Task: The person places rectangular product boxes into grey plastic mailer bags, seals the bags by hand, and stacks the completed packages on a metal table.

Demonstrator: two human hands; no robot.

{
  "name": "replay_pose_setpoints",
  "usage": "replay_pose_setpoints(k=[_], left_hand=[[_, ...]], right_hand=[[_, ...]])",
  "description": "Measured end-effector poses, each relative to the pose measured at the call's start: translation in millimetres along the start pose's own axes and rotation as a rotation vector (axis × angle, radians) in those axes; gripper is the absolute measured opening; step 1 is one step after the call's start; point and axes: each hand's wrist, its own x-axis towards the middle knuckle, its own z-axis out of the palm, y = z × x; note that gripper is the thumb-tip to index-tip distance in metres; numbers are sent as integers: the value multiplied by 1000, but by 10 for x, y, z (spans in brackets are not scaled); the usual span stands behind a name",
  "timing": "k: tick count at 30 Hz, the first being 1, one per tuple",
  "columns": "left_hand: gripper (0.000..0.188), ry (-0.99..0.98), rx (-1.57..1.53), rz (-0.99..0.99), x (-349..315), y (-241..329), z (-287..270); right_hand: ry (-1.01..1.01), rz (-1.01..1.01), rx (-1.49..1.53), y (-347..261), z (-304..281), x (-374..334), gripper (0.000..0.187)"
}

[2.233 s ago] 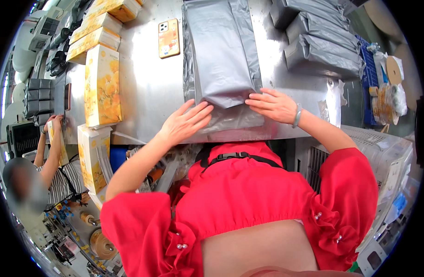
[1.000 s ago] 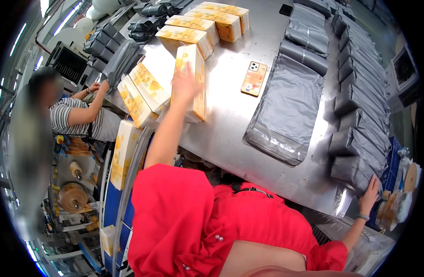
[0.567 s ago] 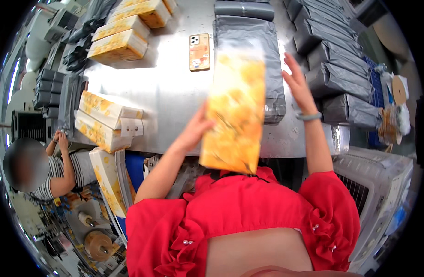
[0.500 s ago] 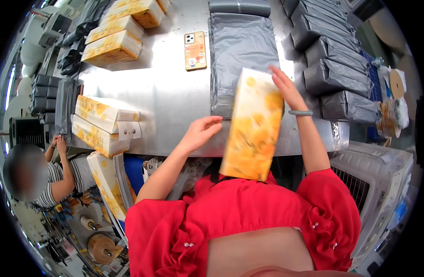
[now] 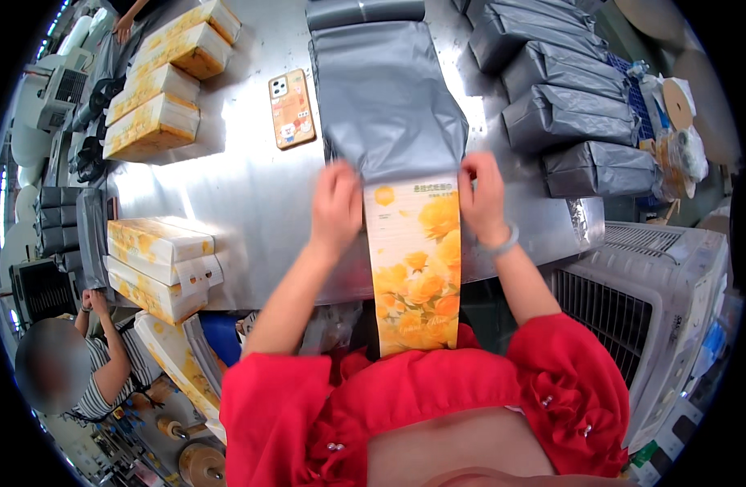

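A long white pack with yellow flowers (image 5: 417, 276), seemingly a tissue pack, lies lengthwise in front of me, its near end against my red top. Its far end sits at the mouth of a grey plastic bag (image 5: 389, 97), and the bag's edge overlaps it. My left hand (image 5: 337, 203) is closed on the left corner of the bag's mouth, slightly blurred. On the other side my right hand (image 5: 482, 199) pinches the right corner. The bag lies on top of other grey bags, bulging at its right side.
A phone in a patterned case (image 5: 291, 109) lies left of the bag. Flowered packs (image 5: 157, 122) stand at the left. Filled grey bags (image 5: 600, 169) line the right. A grey roll (image 5: 365, 11) is at the back. A co-worker (image 5: 105, 365) sits at left; another person's hand (image 5: 123, 29) shows beyond.
The flowered pack has straightened and lies with its far end at the bag's mouth. Both hands have moved onto the bag's corners and closed there. The view has shifted somewhat.
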Motion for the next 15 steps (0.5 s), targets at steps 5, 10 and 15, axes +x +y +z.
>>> replay_pose_setpoints(k=[5, 10, 15], left_hand=[[11, -189, 6, -483, -187, -77, 194], [21, -697, 189, -454, -463, 238, -230], [16, -1112, 196, -167, -1233, 743, -654]], right_hand=[[-87, 31, -237, 105, 136, 34, 8], [-457, -107, -350, 82, -183, -263, 12], [-743, -252, -227, -196, -673, -1315, 8]])
